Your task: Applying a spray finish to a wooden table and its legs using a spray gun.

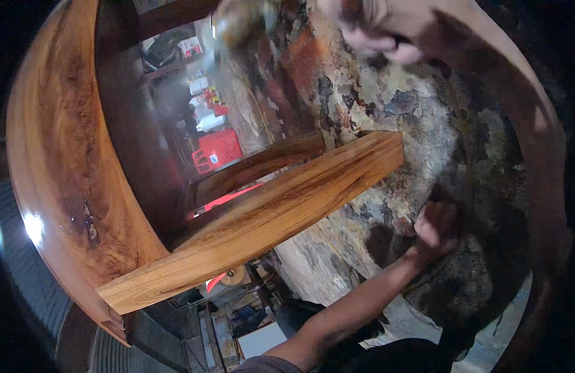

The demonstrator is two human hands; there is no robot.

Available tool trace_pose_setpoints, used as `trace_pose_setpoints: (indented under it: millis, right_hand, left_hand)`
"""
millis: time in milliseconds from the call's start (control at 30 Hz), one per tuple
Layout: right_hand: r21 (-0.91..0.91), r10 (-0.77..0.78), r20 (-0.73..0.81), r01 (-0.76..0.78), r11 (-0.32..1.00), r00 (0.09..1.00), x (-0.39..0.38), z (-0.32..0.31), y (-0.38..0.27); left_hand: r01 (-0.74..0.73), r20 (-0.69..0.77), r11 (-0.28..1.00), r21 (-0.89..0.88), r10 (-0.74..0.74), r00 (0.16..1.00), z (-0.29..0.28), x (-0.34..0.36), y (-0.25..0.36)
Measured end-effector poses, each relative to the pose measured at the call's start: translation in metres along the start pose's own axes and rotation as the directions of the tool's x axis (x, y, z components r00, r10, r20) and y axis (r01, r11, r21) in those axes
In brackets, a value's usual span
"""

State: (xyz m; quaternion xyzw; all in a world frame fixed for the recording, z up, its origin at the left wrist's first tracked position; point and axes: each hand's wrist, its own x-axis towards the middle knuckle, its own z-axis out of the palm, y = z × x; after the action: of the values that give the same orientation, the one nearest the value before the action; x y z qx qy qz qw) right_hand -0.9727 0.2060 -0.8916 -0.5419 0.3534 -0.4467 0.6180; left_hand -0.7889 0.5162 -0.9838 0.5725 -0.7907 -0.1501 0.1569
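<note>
My right hand (377, 31) is at the top, its fingers curled round what looks like a spray gun (241, 25). Motion blurs this tool, and the frame's top edge cuts off part of the grip. A whitish haze hangs below it. My left hand (437, 225) is closed in a fist over the mottled surface at the right; what it holds, if anything, is hidden. To the left stands a glossy brown wooden frame, with a broad curved plank (64, 143) joined to a long crossbar (262, 217). Neither hand touches the wood.
Beyond the frame's opening are a red plastic container (220, 148) and several white bottles (207, 118). A paint-stained, mottled sheet or surface (393, 99) fills the right side. Cluttered items and a white flat panel (262, 340) lie below the crossbar. Corrugated sheeting (36, 267) runs along the lower left.
</note>
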Motion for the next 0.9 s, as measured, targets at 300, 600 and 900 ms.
trace_pose_setpoints:
  millis: [300,600,900]
  right_hand:
    - [0.268,-0.034,0.164,-0.012,0.963,0.986,0.015,-0.019,-0.021]
    - [-0.202,0.070,-0.310,-0.138,0.970,0.948,-0.042,0.027,-0.048]
    - [-0.058,0.071,-0.149,-0.080,0.995,0.986,-0.060,0.022,-0.038]
  left_hand:
    - [0.033,0.036,0.999,0.024,-0.034,0.999,0.015,-0.029,-0.013]
    - [0.048,-0.056,0.986,0.161,-0.039,0.998,0.016,-0.013,-0.001]
    - [0.079,-0.059,0.985,0.156,-0.071,0.996,0.003,0.013,0.014]
